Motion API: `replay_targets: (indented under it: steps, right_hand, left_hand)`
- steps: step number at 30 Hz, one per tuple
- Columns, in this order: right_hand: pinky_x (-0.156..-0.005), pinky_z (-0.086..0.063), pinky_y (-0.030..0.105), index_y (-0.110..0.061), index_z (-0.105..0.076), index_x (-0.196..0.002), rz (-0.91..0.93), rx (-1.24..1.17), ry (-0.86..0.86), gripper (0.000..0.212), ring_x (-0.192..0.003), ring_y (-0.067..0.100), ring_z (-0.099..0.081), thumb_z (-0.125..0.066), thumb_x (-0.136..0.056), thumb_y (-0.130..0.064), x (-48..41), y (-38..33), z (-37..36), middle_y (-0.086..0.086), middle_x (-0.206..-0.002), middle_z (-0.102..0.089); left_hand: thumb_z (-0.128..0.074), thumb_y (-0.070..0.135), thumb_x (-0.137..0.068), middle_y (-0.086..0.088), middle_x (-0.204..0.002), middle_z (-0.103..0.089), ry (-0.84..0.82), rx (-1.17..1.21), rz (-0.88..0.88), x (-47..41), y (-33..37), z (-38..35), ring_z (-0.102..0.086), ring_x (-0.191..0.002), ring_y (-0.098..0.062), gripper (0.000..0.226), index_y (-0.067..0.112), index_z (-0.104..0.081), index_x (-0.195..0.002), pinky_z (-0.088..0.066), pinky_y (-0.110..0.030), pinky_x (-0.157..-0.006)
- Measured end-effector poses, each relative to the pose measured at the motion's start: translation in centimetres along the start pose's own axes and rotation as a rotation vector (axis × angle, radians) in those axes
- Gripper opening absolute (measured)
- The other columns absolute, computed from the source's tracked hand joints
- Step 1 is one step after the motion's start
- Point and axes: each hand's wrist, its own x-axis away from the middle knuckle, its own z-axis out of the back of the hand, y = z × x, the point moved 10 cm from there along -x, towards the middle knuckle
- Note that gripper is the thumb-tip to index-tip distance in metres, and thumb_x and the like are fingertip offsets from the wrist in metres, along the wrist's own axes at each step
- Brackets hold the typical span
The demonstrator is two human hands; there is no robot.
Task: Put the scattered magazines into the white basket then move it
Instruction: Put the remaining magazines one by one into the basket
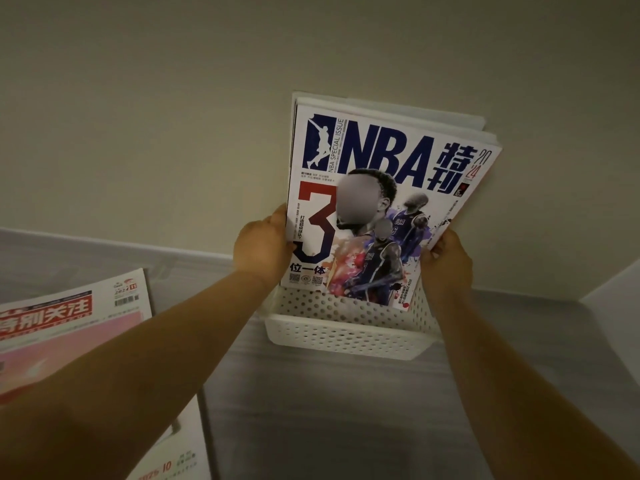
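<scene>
Both hands gripping NBA magazine (388, 202) upright in basket (346, 336): left grip (265, 247) pinching left edge, right grip (446, 261) pinching right edge. Another magazine (69, 317) lying on tabletop (329, 410).

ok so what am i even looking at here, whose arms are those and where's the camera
There is no machine here. The camera is worn on a person's head and looks forward and down, so the two bare arms are that person's own. The left hand and the right hand grip the side edges of a stack of magazines, with a white and blue basketball magazine in front. The stack stands upright with its lower end inside a white perforated plastic basket, which sits on a grey surface near a plain wall. At the left lies a red and white magazine, not yet in the basket, and part of another shows below it.
</scene>
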Motion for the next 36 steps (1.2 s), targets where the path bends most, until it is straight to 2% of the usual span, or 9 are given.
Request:
replay_targets:
  steps: [8, 14, 22, 24, 26, 29, 32, 34, 36]
  right_hand:
    - [-0.089, -0.032, 0.025, -0.01, -0.027, -0.137, -0.072, 0.039, -0.053, 0.056, -0.122, 0.032, -0.045, -0.051, -0.087, -0.006, 1.8, -0.1, 1.5, 0.015, -0.14, -0.042]
    - [-0.105, -0.031, 0.037, -0.014, -0.036, -0.133, 0.068, 0.011, -0.05, 0.052, -0.127, 0.026, -0.038, -0.054, -0.084, -0.009, 10.7, -3.3, 4.9, 0.012, -0.139, -0.041]
    - [-0.112, -0.008, 0.026, -0.019, -0.038, -0.133, 0.238, 0.309, -0.549, 0.05, -0.139, 0.02, -0.021, -0.055, -0.086, -0.023, 29.9, -1.7, 0.5, 0.001, -0.146, -0.033]
    - [-0.11, -0.008, 0.026, -0.016, -0.05, -0.125, 0.321, 0.471, -0.647, 0.046, -0.132, 0.024, -0.038, -0.05, -0.085, -0.037, 33.8, -1.6, -0.3, 0.004, -0.139, -0.043]
    - [-0.108, -0.009, 0.026, -0.015, -0.068, -0.102, 0.374, 0.581, -0.631, 0.049, -0.104, 0.024, -0.064, -0.033, -0.088, -0.047, 35.9, -1.9, -0.2, 0.005, -0.113, -0.067]
    - [-0.109, 0.005, 0.019, -0.016, -0.071, -0.095, 0.419, 0.605, -0.537, 0.039, -0.095, 0.023, -0.068, -0.05, -0.075, -0.043, 36.7, -2.5, 0.4, 0.004, -0.103, -0.072]
    - [-0.109, 0.014, 0.022, -0.02, -0.04, -0.133, 0.376, 0.579, -0.611, 0.049, -0.137, 0.018, -0.029, -0.038, -0.09, -0.043, 36.9, -1.2, -0.5, 0.005, -0.146, -0.036]
    - [-0.112, 0.013, 0.028, -0.027, -0.018, -0.141, 0.362, 0.571, -0.626, 0.051, -0.142, 0.011, -0.002, -0.023, -0.093, -0.045, 36.9, 0.3, -1.1, -0.005, -0.155, -0.011]
    - [-0.112, 0.012, 0.029, -0.028, -0.016, -0.141, 0.35, 0.587, -0.634, 0.051, -0.142, 0.009, 0.001, -0.02, -0.093, -0.046, 36.8, 0.8, -1.4, -0.007, -0.155, -0.008]
  left_hand:
    - [-0.058, 0.022, -0.083, -0.011, -0.141, -0.043, -0.119, 0.109, 0.06, 3.5, -0.9, 0.9, -0.046, -0.123, -0.03, 0.063, 0.014, -0.028, -0.137, -0.034, -0.043, -0.107]
    - [-0.056, 0.02, -0.085, -0.006, -0.146, -0.035, -0.154, 0.263, 0.16, 14.1, -4.5, 5.2, -0.034, -0.133, -0.024, 0.053, 0.017, -0.037, -0.134, -0.027, -0.036, -0.109]
    - [-0.055, 0.005, -0.084, -0.015, -0.135, -0.046, -0.283, 0.363, 0.48, 32.0, -12.9, 7.7, -0.046, -0.122, -0.031, 0.044, 0.006, -0.044, -0.126, -0.038, -0.037, -0.099]
    - [-0.056, 0.008, -0.084, -0.006, -0.127, -0.053, -0.297, 0.374, 0.469, 34.9, -12.8, 8.3, -0.057, -0.104, -0.013, 0.042, 0.021, -0.046, -0.122, -0.046, -0.026, -0.089]
    - [-0.055, 0.011, -0.084, 0.011, -0.115, -0.053, -0.302, 0.385, 0.37, 36.6, -11.3, 8.7, -0.05, -0.089, 0.007, 0.041, 0.036, -0.045, -0.115, -0.043, -0.013, -0.083]
    - [-0.052, 0.017, -0.085, 0.024, -0.102, -0.044, -0.328, 0.312, 0.303, 38.1, -9.3, 8.6, -0.044, -0.092, 0.003, 0.042, 0.044, -0.04, -0.116, -0.033, -0.009, -0.085]
    - [-0.046, 0.016, -0.089, 0.022, -0.096, -0.049, -0.373, 0.444, 0.43, 38.8, -9.7, 8.1, -0.051, -0.083, 0.002, 0.037, 0.037, -0.039, -0.119, -0.041, -0.011, -0.075]
    - [-0.043, 0.016, -0.091, 0.022, -0.089, -0.053, -0.4, 0.599, 0.526, 38.8, -10.0, 8.3, -0.054, -0.078, 0.003, 0.029, 0.038, -0.042, -0.108, -0.047, -0.016, -0.066]
    - [-0.044, 0.012, -0.091, 0.011, -0.089, -0.061, -0.35, 0.798, 0.648, 38.7, -10.8, 8.9, -0.061, -0.081, -0.009, 0.025, 0.033, -0.05, -0.102, -0.051, -0.029, -0.07]
